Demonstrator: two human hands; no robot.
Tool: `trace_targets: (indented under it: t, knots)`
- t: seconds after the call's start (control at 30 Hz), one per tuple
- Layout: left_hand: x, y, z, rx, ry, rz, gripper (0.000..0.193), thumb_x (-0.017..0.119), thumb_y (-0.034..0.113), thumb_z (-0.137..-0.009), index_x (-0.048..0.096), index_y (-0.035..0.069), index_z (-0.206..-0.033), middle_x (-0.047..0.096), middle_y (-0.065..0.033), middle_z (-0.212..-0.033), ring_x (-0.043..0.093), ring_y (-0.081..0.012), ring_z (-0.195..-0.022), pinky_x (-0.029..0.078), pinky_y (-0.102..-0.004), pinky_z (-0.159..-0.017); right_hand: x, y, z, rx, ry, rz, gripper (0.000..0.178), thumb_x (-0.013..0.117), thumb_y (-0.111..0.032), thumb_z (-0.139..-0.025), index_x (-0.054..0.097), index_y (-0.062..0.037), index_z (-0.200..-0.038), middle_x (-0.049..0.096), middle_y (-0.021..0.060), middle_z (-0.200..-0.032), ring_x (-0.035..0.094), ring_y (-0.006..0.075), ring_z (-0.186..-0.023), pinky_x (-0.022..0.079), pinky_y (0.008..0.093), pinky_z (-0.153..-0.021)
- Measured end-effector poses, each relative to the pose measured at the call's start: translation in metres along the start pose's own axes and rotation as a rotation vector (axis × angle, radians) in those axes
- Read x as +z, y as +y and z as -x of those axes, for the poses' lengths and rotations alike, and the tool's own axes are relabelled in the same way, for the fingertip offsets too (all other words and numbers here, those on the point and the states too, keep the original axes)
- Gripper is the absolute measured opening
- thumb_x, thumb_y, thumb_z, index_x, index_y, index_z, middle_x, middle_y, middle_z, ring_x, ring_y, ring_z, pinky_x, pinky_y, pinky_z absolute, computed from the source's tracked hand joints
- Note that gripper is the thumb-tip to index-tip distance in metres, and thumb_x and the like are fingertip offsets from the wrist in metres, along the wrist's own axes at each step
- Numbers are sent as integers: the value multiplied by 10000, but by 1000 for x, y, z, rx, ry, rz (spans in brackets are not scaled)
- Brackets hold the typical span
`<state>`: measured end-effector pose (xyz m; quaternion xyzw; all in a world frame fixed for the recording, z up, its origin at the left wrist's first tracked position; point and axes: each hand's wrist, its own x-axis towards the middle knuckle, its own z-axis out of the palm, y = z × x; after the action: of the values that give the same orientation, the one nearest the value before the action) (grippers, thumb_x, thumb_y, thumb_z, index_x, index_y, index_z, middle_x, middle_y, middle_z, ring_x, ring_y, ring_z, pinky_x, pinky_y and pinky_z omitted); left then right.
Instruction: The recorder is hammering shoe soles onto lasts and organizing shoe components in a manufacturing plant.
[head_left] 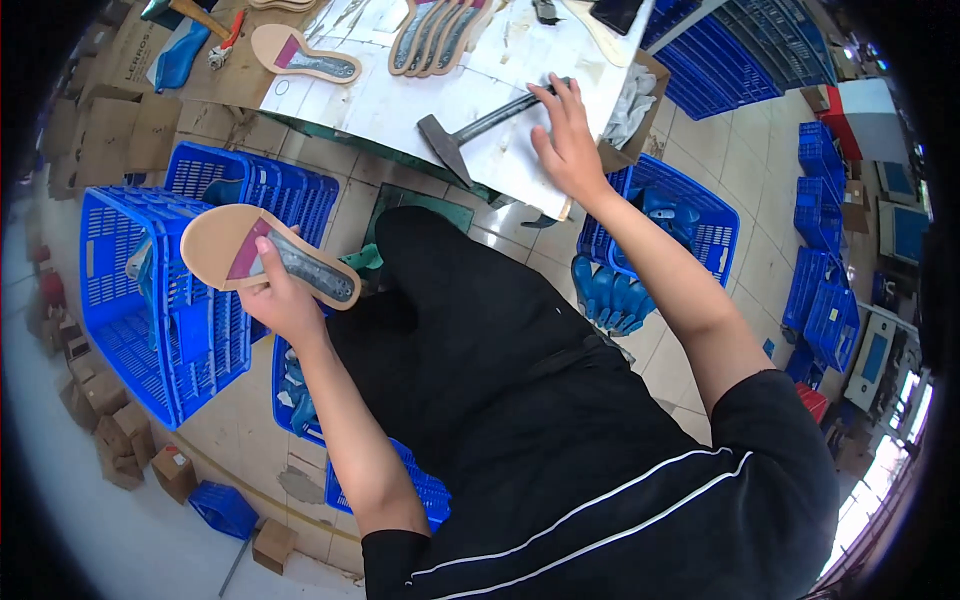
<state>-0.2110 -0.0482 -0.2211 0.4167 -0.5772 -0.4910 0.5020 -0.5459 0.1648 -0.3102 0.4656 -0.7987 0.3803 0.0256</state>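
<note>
Head view: a tan insole (pixel 262 258) is pinched by the left hand (pixel 282 300) over a blue crate (pixel 150 300). The right hand (pixel 568 142), fingers loosely spread, rests on the hammer (pixel 480 127) on the table (pixel 400 100). Hammering step judged; a firm handle grasp is called for.

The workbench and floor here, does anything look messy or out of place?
Mostly the floor: blue shoe lasts lie loose beside the blue crate rather than inside it. The hammer under the right hand lies askew on the scuffed bench.

Pale tiled floor (pixel 760 270) strewn with blue plastic crates (pixel 150 300); cardboard boxes (pixel 110 440) lower left; white-topped bench (pixel 400 100) at top; daylight lower right.
</note>
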Motion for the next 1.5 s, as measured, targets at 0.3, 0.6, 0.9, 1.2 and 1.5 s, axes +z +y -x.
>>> trace_targets:
  t: [0.3, 0.6, 0.9, 1.2, 1.5]
  knots:
    - [-1, 0, 2, 66, -8, 23, 308, 654, 156, -1087, 640, -82, -1282, 755, -202, -1131, 777, -260, -944, 634, -359, -833, -2, -1, 4, -55, 18, 46, 550, 508, -494, -1081, 524, -211, -1553, 387, 259, -1648, 248, 625, -1524, 226, 652, -1252]
    - [2, 0, 4, 74, 32, -20, 295, 660, 153, -1084, 634, -72, -1274, 756, -194, -1125, 771, -242, -927, 633, -348, -817, -4, 4, 6, -41, 21, 18, 555, 456, -528, -1103, 519, -212, -1554, 396, 253, -1644, 253, 619, -1524, 219, 647, -1261]
    - [4, -1, 3, 87, 70, -28, 272, 656, 135, -1084, 633, -58, -1275, 751, -187, -1140, 772, -250, -930, 636, -349, -808, -4, 3, 5, -24, 27, -37, 554, 430, -538, -1109, 525, -213, -1547, 416, 246, -1636, 258, 616, -1527, 225, 651, -1257]
    - [2, -7, 3, 122, 70, -61, 340, 656, 200, -1093, 639, -84, -1279, 759, -223, -1147, 777, -259, -946, 630, -356, -828, -4, 7, 4, -35, 39, -99, 520, 434, -469, -1105, 539, -191, -1532, 435, 241, -1625, 254, 620, -1528, 220, 647, -1260]
    - [-3, -8, 3, 111, 67, -56, 341, 665, 184, -1085, 633, -88, -1289, 756, -212, -1155, 778, -261, -949, 635, -362, -841, -9, 9, 4, -56, 72, -227, 537, 426, -472, -1107, 548, -139, -1511, 478, 244, -1589, 292, 621, -1508, 194, 638, -1274]
